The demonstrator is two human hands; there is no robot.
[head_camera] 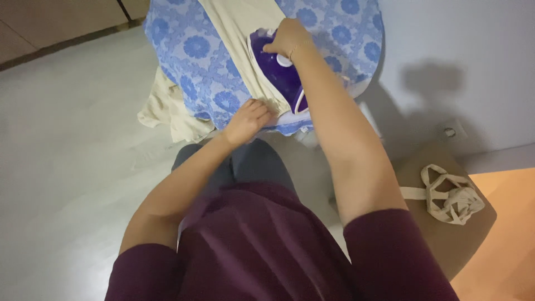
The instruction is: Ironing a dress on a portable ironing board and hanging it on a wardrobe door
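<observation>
My right hand (288, 37) grips the handle of a purple and white iron (278, 75) that rests on a cream cloth (237, 33). The cloth lies along an ironing board with a blue flowered cover (192, 56). My left hand (248, 120) pinches the near end of the cream cloth at the board's front edge, just left of the iron. More of the cream cloth hangs off the board's left side (164, 108).
A brown stool (446, 245) at the right carries a bundle of cream straps (451, 198). A wall socket (450, 132) sits low on the white wall behind it. Pale floor spreads to the left. A wooden floor strip shows at far right.
</observation>
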